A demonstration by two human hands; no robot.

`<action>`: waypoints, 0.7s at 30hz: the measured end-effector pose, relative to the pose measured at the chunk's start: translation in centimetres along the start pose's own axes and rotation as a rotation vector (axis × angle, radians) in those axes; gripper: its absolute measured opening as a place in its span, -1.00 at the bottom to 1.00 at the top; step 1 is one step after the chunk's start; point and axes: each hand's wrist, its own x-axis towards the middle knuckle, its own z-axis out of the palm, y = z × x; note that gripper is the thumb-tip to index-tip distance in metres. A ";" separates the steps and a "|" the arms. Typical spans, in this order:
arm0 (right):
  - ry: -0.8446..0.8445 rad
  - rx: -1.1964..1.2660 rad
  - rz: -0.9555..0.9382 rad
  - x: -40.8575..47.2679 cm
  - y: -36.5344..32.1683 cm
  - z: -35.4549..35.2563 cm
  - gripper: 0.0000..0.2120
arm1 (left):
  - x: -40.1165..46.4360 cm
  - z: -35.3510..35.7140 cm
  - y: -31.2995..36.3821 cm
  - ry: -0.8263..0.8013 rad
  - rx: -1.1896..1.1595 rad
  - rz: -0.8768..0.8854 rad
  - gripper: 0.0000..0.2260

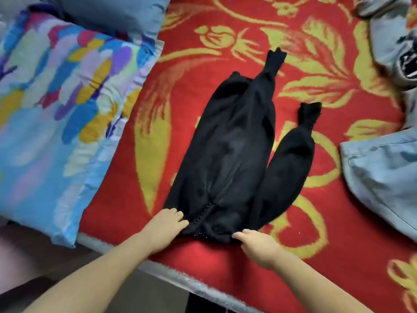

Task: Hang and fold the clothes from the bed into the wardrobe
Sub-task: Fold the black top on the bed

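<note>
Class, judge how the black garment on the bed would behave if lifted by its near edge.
The black garment would likely droop limply: it lies flat and creased. Its loose sleeve would probably dangle. It seems light, since both hands grip only its edge.

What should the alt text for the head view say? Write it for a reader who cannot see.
Two bare hands, left hand and right hand, hold the near edge of a black garment spread on a red and yellow floral blanket. A multicoloured pillow lies left; pale denim clothing lies right.
</note>
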 end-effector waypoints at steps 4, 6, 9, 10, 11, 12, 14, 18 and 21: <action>0.010 0.273 0.006 0.9 2.3 -4.8 -0.75 | 2.9 0.2 0.7 -0.032 -0.119 -0.186 -0.68; 0.132 0.515 0.066 2.3 3.5 -9.7 -0.78 | 4.7 -2.4 0.7 0.137 -0.239 -0.278 -0.73; 0.451 0.856 0.185 6.1 5.5 -17.4 -0.77 | 7.7 -5.6 0.9 0.501 -0.485 -0.456 -0.71; 0.529 0.940 0.208 7.6 6.0 -19.7 -0.78 | 8.8 -6.2 1.2 0.529 -0.552 -0.503 -0.64; 0.597 0.996 0.229 9.4 6.5 -21.7 -0.81 | 9.8 -6.6 1.6 0.501 -0.596 -0.542 -0.56; 0.640 1.013 0.255 11.1 6.8 -23.4 -0.82 | 10.7 -6.7 2.2 0.439 -0.606 -0.582 -0.51; 0.652 0.897 0.383 14.3 7.3 -25.8 -0.57 | 12.2 -6.0 3.4 0.350 -0.567 -0.661 -0.55; 0.776 0.888 0.717 18.2 7.5 -27.1 -0.33 | 12.6 -3.8 4.2 0.486 -0.627 -0.698 -0.77; 0.848 1.222 0.757 18.7 7.8 -27.4 -0.34 | 10.8 -3.4 4.3 0.699 -0.719 -0.591 -0.83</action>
